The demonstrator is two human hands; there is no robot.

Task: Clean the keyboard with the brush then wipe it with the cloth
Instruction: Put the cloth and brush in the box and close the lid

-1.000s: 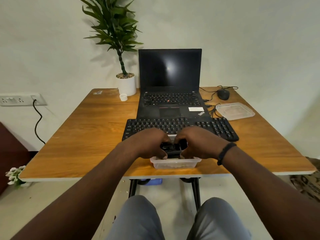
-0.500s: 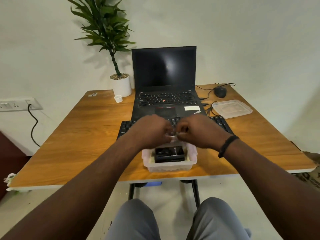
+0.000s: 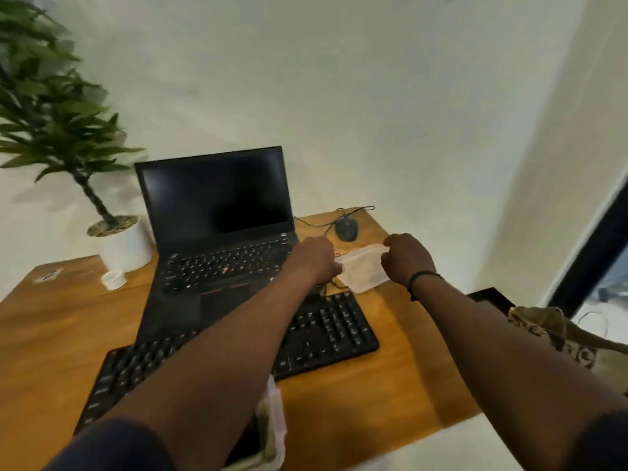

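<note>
The black keyboard [image 3: 326,331] lies on the wooden table [image 3: 401,396] in front of the laptop, and my left forearm crosses over it. At the back right, both hands hold a clear plastic lid [image 3: 365,270] by its ends. My left hand [image 3: 314,258] pinches its left corner. My right hand [image 3: 406,258] grips its right corner. A clear plastic container [image 3: 273,433] stands near the front edge, mostly hidden under my left arm, with something dark inside. I see no brush or cloth in the open.
An open black laptop [image 3: 217,239] stands behind the keyboard. A mouse [image 3: 346,229] with its cable lies at the back right. A potted plant [image 3: 122,243] and a small white cap [image 3: 114,278] sit at the back left. A patterned cloth thing [image 3: 557,334] lies off the table's right edge.
Both hands have left the container near the front edge and reached to the back right, where they now hold the clear lid. The camera has swung right and tilted.
</note>
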